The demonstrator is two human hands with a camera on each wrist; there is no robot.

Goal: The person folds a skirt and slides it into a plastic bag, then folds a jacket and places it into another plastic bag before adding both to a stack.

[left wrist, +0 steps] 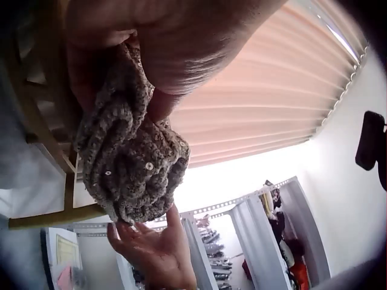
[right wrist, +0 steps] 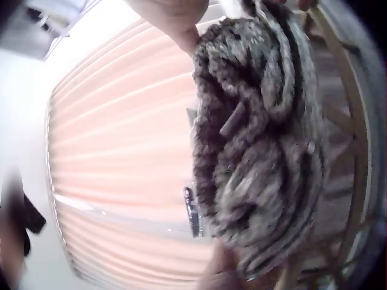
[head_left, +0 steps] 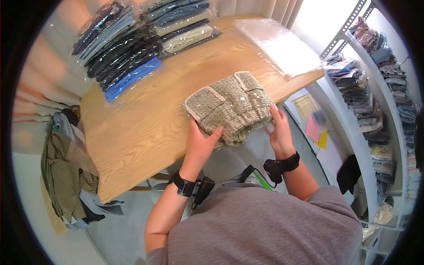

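Observation:
A folded, knitted-looking grey-beige garment [head_left: 234,106] with light trim is held at the table's front edge. The left hand [head_left: 202,140] grips its near left side, thumb on top and fingers underneath. At its right edge the right hand [head_left: 281,132] holds with the thumb on the upper face, the other fingers partly hidden below. In the left wrist view the bunched garment [left wrist: 133,163] hangs from the left hand [left wrist: 163,48], with the right hand [left wrist: 158,254] beneath it. The right wrist view shows the rolled layers of the garment [right wrist: 260,139] from the side.
Stacks of bagged clothes [head_left: 128,57] lie at the table's back left, with clear plastic bags [head_left: 282,46] at the back right. Shelves with packed garments [head_left: 353,88] stand on the right. Loose clothes [head_left: 70,168] hang at the left of the wooden table [head_left: 128,145].

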